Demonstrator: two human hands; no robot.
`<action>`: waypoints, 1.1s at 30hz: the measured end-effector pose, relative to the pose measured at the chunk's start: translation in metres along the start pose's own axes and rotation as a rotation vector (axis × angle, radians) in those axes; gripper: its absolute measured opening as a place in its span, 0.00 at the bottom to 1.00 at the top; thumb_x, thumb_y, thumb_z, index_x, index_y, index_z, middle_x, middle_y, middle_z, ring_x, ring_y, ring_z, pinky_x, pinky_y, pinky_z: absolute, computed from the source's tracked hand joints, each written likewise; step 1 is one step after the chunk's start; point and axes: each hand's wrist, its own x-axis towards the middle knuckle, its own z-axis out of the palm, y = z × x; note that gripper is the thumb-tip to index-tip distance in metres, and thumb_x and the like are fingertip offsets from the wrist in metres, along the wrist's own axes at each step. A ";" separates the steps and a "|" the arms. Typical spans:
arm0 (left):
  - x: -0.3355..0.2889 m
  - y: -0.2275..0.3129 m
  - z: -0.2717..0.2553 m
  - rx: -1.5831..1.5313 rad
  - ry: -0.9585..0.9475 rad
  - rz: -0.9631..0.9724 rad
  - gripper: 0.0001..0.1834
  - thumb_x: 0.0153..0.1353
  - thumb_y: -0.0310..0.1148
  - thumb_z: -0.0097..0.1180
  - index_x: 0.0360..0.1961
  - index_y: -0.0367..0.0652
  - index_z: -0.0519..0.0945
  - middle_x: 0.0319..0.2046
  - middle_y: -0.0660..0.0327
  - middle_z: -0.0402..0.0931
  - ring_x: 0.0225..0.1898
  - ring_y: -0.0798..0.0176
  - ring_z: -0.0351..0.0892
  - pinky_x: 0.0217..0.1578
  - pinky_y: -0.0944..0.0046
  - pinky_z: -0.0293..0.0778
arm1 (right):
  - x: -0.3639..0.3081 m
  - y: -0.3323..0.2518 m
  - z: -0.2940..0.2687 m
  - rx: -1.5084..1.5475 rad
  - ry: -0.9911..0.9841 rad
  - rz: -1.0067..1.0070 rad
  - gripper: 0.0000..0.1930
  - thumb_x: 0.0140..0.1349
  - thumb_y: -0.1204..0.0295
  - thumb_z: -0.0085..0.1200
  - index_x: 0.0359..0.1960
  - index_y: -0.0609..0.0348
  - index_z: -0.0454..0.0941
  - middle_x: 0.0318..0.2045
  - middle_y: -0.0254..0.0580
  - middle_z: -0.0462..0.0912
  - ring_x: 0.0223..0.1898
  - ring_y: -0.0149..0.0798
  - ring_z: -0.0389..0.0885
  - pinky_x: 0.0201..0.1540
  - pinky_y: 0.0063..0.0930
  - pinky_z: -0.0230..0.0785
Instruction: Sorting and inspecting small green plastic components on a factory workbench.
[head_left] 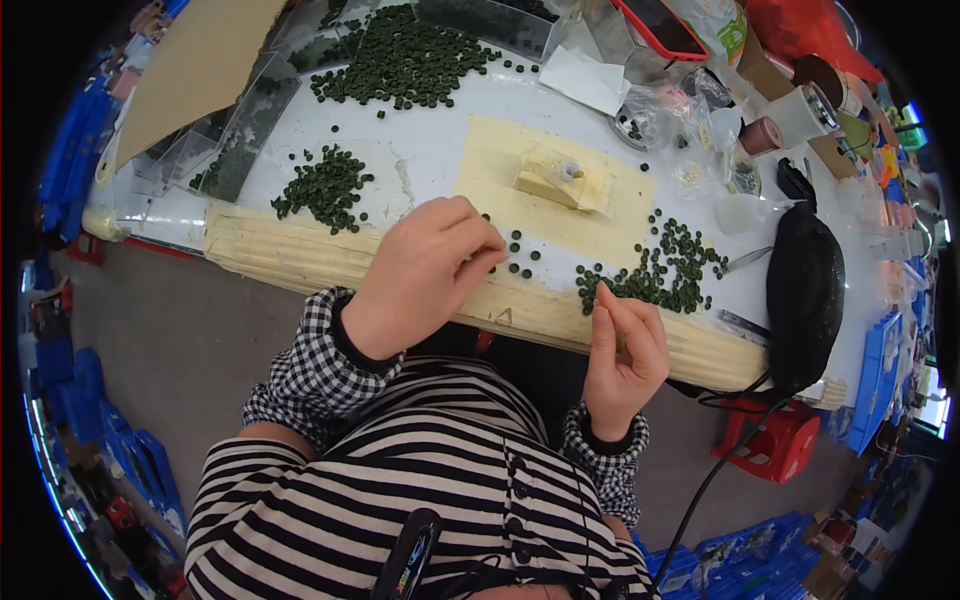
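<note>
Left hand (420, 272) and right hand (627, 357) curled, grip unclear, near small round dark-green pieces (682, 264), which a nudge could have rolled off the cream ridged table edge (290, 254).

Two hands (425, 265) are seen; three loose heaps (325, 190) of green discs (410, 55) are counted, also one black pouch (806, 290) and one red-edged phone (665, 25).

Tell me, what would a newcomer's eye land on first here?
Probably the large spread of small, dark-green round pieces toward the far left of the white tabletop, with smaller heaps nearer the person. Two bare hands stand out at the near edge: the left hand left of centre, the right hand by the right-hand heap. The bright red bag glows at far right.
</note>
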 end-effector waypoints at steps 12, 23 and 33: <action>-0.030 -0.051 -0.052 0.254 0.222 -0.097 0.09 0.54 0.24 0.62 0.38 0.38 0.81 0.36 0.58 0.78 0.39 0.58 0.77 0.39 0.62 0.72 | 0.006 0.005 0.015 -0.095 0.012 -0.122 0.13 0.52 0.86 0.59 0.40 0.66 0.83 0.29 0.42 0.79 0.29 0.35 0.76 0.34 0.23 0.69; -0.027 -0.077 -0.051 0.537 0.170 -0.052 0.12 0.59 0.33 0.59 0.44 0.44 0.81 0.50 0.55 0.77 0.59 0.49 0.70 0.60 0.48 0.62 | 0.004 0.010 0.020 -0.190 0.047 -0.229 0.13 0.50 0.87 0.60 0.39 0.66 0.83 0.27 0.41 0.79 0.28 0.37 0.75 0.32 0.25 0.68; -0.025 -0.082 -0.058 0.496 0.131 0.004 0.08 0.56 0.25 0.58 0.38 0.38 0.81 0.38 0.57 0.79 0.41 0.54 0.79 0.41 0.59 0.76 | 0.004 0.009 0.020 -0.203 0.048 -0.235 0.13 0.50 0.87 0.61 0.39 0.66 0.84 0.27 0.41 0.79 0.28 0.38 0.75 0.32 0.26 0.68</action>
